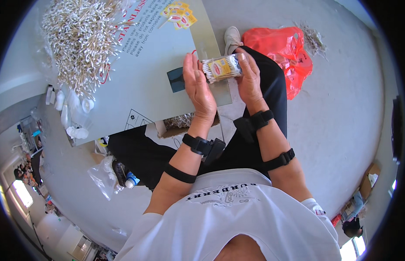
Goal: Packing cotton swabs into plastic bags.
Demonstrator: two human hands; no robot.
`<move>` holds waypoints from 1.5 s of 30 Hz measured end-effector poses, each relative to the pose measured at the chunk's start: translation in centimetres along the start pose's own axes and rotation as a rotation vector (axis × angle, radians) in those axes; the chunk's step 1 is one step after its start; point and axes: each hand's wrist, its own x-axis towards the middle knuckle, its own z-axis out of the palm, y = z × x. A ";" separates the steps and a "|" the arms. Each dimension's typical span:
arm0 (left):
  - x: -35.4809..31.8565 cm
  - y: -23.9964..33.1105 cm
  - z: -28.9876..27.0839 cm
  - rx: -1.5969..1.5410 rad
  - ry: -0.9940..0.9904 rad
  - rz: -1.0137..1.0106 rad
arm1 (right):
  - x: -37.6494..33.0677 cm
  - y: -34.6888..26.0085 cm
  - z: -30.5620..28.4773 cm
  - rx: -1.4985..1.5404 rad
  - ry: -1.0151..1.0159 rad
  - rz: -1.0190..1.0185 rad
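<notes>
A small clear pack of cotton swabs (221,68) with a yellow and red label is held between both hands above a grey board. My left hand (198,85) presses its palm against the pack's left end, fingers straight and pointing away. My right hand (248,76) wraps around the pack's right end. Black straps circle both wrists and forearms. A large loose heap of cotton swabs (82,39) lies on the grey board (154,74) to the far left. Yellow and red labels (180,14) lie near the board's far edge.
White caps and clear plastic bits (74,108) sit at the board's left edge. A red plastic bag (285,52) lies on the floor to the right, with a small swab pile (313,39) beyond it. A cardboard box of swabs (180,124) sits under the board.
</notes>
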 end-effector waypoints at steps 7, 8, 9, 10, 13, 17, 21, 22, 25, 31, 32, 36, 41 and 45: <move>0.0 0.2 -0.1 0.018 -0.037 -0.015 | 0.0 -5.4 0.0 -1.353 -0.348 -0.725; 0.1 0.2 -0.3 -0.005 -0.038 -0.025 | 0.2 -5.9 0.2 -1.524 -0.463 -0.756; 0.2 0.2 -0.4 -0.032 -0.041 -0.036 | 0.3 -6.1 0.6 -1.585 -0.510 -0.810; 0.2 0.1 -0.3 -0.034 -0.042 -0.036 | 0.4 -6.0 0.8 -1.587 -0.510 -0.810; 0.0 0.2 0.3 -0.011 -0.079 -0.015 | 1.1 -5.5 1.1 -1.606 -0.557 -0.846; -0.2 0.1 0.8 -0.012 0.010 -0.091 | 1.4 -5.0 1.5 -1.500 -0.613 -0.843; -0.2 -0.2 0.3 0.109 -0.025 0.011 | 1.4 -4.8 1.4 -1.485 -0.604 -0.849; -0.4 -0.2 0.4 0.108 -0.026 0.008 | 1.5 -4.8 1.3 -1.486 -0.602 -0.847; -1.0 0.0 1.0 0.081 -0.031 -0.043 | 1.4 -4.8 1.3 -1.483 -0.595 -0.836; -0.7 0.3 2.1 -0.110 -0.009 -0.114 | 1.6 -4.8 1.7 -1.461 -0.625 -0.821; -0.7 0.5 2.1 -0.083 0.059 -0.125 | 1.6 -4.7 1.7 -1.478 -0.629 -0.827; -1.1 1.8 0.9 0.062 0.160 -0.293 | 1.5 -5.0 1.5 -1.493 -0.633 -0.822; 0.7 2.9 -0.3 -0.059 0.138 -0.543 | 1.7 -4.8 1.4 -1.482 -0.640 -0.840; 1.8 3.1 -0.2 -0.103 0.147 -0.633 | 1.8 -4.7 1.7 -1.488 -0.648 -0.857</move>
